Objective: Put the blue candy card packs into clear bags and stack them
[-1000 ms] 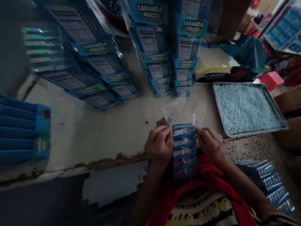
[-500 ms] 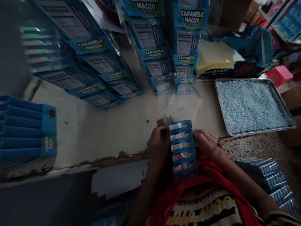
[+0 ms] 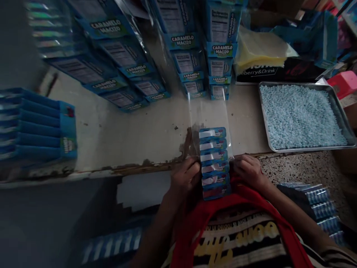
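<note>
A clear plastic bag (image 3: 208, 111) lies over the table's front edge, its far part flat on the tabletop. A row of several small blue candy packs (image 3: 214, 156) labelled Caramelo Macizo sits in line with it, seemingly inside, the near end close to my red apron. To the left of the packs, my left hand (image 3: 185, 174) is closed with its fingers pinching the bag's side. My right hand (image 3: 249, 170) is closed at the opposite side, fingertips on the bag's edge. Exactly how the film runs under the fingers is hard to make out.
Tall wrapped stacks of Caramelo Macizo boxes (image 3: 220, 50) stand along the back. A metal tray (image 3: 268, 139) of pale blue candies is at the right, before a yellowish stack of sheets (image 3: 259, 52). A blue display box (image 3: 68, 130) stands at left; wrapped packs (image 3: 320, 208) lie lower right.
My hands have moved down along the bag's sides toward my body. More of the bag now shows spread flat beyond the packs. The view has tilted slightly downward.
</note>
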Tool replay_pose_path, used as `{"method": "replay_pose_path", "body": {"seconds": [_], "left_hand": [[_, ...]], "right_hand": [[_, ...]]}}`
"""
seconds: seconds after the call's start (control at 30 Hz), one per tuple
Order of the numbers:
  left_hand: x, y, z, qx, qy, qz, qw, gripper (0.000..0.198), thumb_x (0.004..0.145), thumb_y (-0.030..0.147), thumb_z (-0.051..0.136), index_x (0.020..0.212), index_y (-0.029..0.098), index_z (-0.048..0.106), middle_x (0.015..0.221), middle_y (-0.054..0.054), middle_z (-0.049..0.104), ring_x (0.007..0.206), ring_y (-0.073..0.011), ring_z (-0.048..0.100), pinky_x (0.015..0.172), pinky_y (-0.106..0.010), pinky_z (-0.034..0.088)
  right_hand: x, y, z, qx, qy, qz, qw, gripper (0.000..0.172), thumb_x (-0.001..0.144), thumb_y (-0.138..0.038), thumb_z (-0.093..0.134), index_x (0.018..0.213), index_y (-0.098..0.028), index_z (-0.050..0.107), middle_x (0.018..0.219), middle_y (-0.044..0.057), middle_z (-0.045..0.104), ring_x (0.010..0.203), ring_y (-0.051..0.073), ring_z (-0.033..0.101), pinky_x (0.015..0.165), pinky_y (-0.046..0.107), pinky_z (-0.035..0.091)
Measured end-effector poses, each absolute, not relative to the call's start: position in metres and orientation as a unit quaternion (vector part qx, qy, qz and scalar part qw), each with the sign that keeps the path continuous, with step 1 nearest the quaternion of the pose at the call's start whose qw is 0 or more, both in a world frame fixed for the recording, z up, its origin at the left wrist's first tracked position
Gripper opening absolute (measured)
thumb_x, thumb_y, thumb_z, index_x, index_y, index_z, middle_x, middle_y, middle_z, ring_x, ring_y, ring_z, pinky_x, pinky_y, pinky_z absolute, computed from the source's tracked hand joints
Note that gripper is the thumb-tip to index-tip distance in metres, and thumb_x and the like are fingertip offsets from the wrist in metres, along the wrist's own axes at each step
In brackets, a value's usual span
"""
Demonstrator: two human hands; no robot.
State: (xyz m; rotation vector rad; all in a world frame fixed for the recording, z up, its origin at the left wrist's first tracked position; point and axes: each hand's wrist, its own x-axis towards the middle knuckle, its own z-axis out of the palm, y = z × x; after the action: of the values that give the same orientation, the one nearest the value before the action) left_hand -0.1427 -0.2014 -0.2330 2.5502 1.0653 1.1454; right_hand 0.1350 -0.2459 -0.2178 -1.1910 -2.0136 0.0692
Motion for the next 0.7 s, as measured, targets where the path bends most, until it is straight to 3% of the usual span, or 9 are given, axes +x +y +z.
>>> {"method": "replay_pose_path", "body": {"seconds": [0.13,0.37,0.53,0.63,0.67,0.7], "left_hand": [[-0.152,-0.222,-0.230,0.866,0.343,0.344,0.119,0.014,0.104,0.018,0.057,0.099,0.019,0.069,0.113,-0.011,0.077,0.091,-0.0185,0.073,0.078,-0.027,0.053],[-0.167,-0.282,-0.235,0.855,0.377,0.335,0.121,0.014,0.103,0.017,0.056,0.099,0.022,0.068,0.104,-0.008,0.078,0.088,-0.0175,0.071,0.075,-0.027,0.051],[-0.165,-0.320,-0.276,0.730,0.474,0.403,0.284,0.015,0.105,0.036,0.058,0.113,0.027,0.067,0.111,-0.007,0.077,0.099,-0.0197,0.074,0.082,-0.029,0.059],[-0.152,-0.319,-0.294,0.597,0.503,0.463,0.420,0.062,0.096,0.059,0.067,0.148,0.029,0.049,0.137,-0.016,0.070,0.117,-0.0277,0.074,0.096,-0.042,0.065],[-0.148,-0.316,-0.296,0.562,0.506,0.457,0.468,0.076,0.093,0.061,0.071,0.155,0.029,0.041,0.147,-0.020,0.065,0.126,-0.0305,0.072,0.101,-0.045,0.064],[-0.143,-0.312,-0.295,0.529,0.510,0.446,0.511,0.086,0.090,0.061,0.076,0.159,0.029,0.036,0.155,-0.023,0.059,0.132,-0.0327,0.069,0.104,-0.047,0.064]], "right_hand": [[0.145,-0.264,-0.219,-0.421,-0.828,0.063,0.365,0.032,0.108,-0.017,0.055,0.076,-0.021,0.055,0.078,0.001,0.067,0.069,0.013,0.056,0.065,0.027,0.041],[0.153,-0.269,-0.205,-0.296,-0.903,0.154,0.272,0.039,0.116,-0.029,0.037,0.085,-0.020,0.058,0.082,0.004,0.067,0.071,0.016,0.051,0.065,0.031,0.038],[0.159,-0.268,-0.207,-0.288,-0.899,0.203,0.260,0.035,0.115,-0.028,0.041,0.084,-0.021,0.055,0.081,0.003,0.066,0.069,0.015,0.055,0.066,0.029,0.043],[0.158,-0.267,-0.214,-0.365,-0.852,0.251,0.280,0.014,0.110,-0.032,0.056,0.101,-0.022,0.060,0.092,0.004,0.071,0.082,0.016,0.067,0.072,0.027,0.054],[0.156,-0.266,-0.217,-0.390,-0.831,0.272,0.289,0.014,0.106,-0.034,0.063,0.114,-0.022,0.062,0.104,0.007,0.074,0.093,0.018,0.072,0.079,0.029,0.059],[0.154,-0.265,-0.220,-0.407,-0.814,0.293,0.293,0.030,0.103,-0.035,0.067,0.130,-0.023,0.060,0.117,0.010,0.075,0.106,0.021,0.074,0.086,0.032,0.063]]}}
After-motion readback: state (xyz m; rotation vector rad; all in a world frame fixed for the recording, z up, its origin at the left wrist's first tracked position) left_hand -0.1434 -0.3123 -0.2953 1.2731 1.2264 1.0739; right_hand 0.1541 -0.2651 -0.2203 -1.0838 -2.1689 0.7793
